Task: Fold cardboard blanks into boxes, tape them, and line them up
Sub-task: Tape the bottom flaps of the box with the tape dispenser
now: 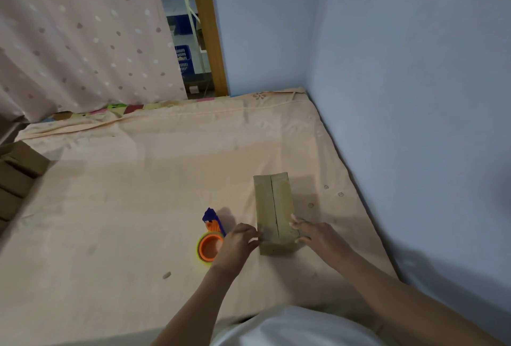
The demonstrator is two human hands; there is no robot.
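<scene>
Both hands sit at the near end of the folded cardboard box on the bed sheet: left hand pinching its left edge, right hand with fingers spread against the right side. Probably light, stiff but crushable, it is best held by its side walls, beside the tape dispenser.

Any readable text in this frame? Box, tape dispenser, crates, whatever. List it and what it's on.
No readable text anywhere in the head view.
Cardboard box between the left hand and right hand: plain top, no print visible.
Tape dispenser: no label visible.
Stacked boxes at the left edge: no markings visible.
Blue crates past the curtain: too small to tell.
</scene>
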